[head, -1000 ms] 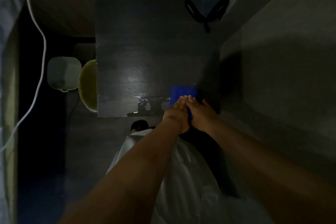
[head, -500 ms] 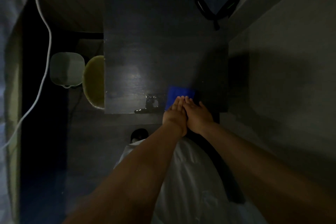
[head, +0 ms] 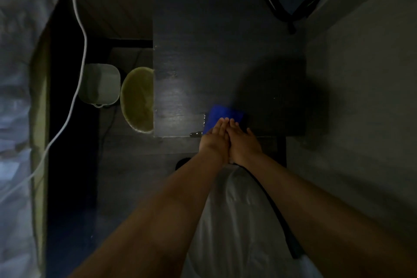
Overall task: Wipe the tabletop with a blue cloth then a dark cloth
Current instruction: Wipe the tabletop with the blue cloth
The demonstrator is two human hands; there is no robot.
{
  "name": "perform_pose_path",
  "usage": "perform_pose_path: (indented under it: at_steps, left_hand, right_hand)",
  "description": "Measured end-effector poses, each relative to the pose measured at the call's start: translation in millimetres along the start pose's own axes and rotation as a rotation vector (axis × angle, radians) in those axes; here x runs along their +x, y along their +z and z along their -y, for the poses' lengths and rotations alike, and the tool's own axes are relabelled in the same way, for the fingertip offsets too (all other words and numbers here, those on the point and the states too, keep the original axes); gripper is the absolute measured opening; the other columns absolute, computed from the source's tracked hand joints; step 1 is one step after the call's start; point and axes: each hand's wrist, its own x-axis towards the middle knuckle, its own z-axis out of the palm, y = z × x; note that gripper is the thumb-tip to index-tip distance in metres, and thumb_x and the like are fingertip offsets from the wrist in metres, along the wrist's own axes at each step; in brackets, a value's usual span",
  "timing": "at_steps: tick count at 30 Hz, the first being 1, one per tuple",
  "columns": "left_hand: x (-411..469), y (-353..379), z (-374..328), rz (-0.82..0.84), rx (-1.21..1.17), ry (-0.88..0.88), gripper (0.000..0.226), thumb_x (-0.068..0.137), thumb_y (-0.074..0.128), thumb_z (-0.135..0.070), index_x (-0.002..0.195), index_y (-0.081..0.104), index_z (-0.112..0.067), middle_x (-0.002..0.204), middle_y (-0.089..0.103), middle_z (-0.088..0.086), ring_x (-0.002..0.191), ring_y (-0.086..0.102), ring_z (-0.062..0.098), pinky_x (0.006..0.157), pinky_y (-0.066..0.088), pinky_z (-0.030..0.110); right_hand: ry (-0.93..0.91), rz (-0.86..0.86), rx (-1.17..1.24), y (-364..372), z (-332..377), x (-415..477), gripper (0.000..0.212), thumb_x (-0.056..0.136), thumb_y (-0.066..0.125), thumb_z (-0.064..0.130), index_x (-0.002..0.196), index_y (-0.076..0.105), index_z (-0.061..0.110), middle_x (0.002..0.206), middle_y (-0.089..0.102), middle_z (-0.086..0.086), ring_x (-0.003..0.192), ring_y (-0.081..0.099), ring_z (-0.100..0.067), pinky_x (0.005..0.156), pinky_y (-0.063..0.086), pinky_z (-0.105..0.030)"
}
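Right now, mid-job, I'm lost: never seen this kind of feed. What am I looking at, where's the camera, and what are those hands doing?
There is no machine here. One wide camera sits on a person's head and looks down along both bare arms. The left hand and right hand lie flat, side by side, pressing a blue cloth onto the near edge of a dark tabletop. Neither hand grips anything. A wet patch shines just left of the cloth. At the far right corner lies a dark bundle, too dim to identify. Beside the table stand a pale tub and a yellowish bowl.
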Motion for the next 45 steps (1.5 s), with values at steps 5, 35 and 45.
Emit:
perform_pose_path:
  at_steps: [5,35,45]
  left_hand:
    - [-6.9,6.0,16.2,-0.028,-0.050,-0.022,0.092,0.094,0.055,-0.032,0.151,-0.016,-0.014,0.158,-0.022,0.007,0.147,-0.016,0.022,0.118,0.010,0.038]
    - [-11.8,23.0,63.6,-0.397,-0.402,-0.182,0.042,0.093,0.052,-0.009,0.134,0.041,-0.004,0.141,0.031,0.013,0.126,0.038,0.025,0.088,0.049,0.032]
    - [5.5,40.1,73.9,-0.566,-0.753,-0.417,0.033,0.097,0.049,-0.017,0.128,0.040,-0.008,0.128,0.048,0.008,0.114,0.052,0.020,0.082,0.050,0.030]
  right_hand:
    - [-0.018,-0.010,0.047,1.6,17.8,-4.2,0.074,0.099,0.046,0.031,0.155,0.000,0.021,0.163,-0.002,-0.001,0.151,0.000,-0.015,0.122,0.002,-0.042]
    - [-0.041,-0.330,-0.173,-43.1,42.3,21.9,0.038,0.095,0.056,0.022,0.130,0.047,0.012,0.131,0.050,-0.010,0.120,0.051,-0.024,0.088,0.047,-0.033]
    - [-0.076,-0.333,-0.070,-31.1,40.5,30.4,0.022,0.096,0.054,0.022,0.116,0.055,0.012,0.117,0.059,-0.008,0.106,0.059,-0.022,0.079,0.048,-0.030]
